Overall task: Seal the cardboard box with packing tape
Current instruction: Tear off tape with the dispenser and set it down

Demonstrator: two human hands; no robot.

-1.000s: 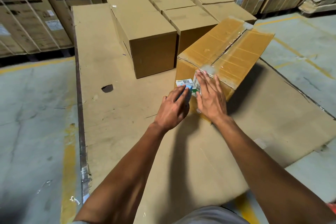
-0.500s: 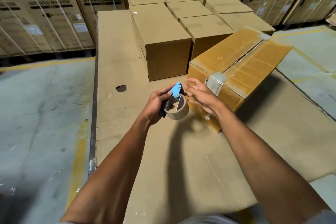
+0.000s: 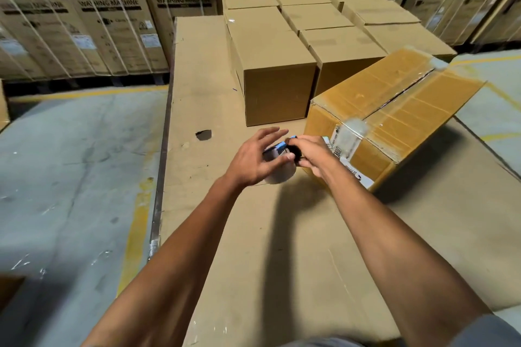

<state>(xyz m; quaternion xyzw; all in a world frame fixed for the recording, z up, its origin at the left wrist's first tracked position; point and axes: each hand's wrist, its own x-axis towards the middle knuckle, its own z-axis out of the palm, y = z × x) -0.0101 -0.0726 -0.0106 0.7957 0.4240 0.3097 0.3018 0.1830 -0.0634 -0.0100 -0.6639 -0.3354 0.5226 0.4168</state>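
Note:
The cardboard box [image 3: 394, 104], covered in yellowish tape, lies tilted on the cardboard-covered platform [image 3: 253, 248] at the right. Its top seam runs away from me, with a clear tape patch over the near edge. A tape dispenser [image 3: 282, 173] with a blue part and a pale roll hangs just left of the box's near corner. My right hand [image 3: 313, 155] grips its black handle. My left hand [image 3: 251, 158] cups the roll from the left, thumb on it, fingers spread. The hands hide most of the dispenser.
Several plain brown boxes [image 3: 276, 65] stand in rows behind the taped box. Strapped LG washing-machine cartons [image 3: 93, 28] line the back. A dark hole [image 3: 203, 134] marks the platform sheet; its metal left edge [image 3: 162, 149] borders the concrete floor [image 3: 70, 177].
Both hands came off the box's near face. The left hand drew the dispenser back, then the right hand took its handle while the left fingers spread. The camera view shifted left.

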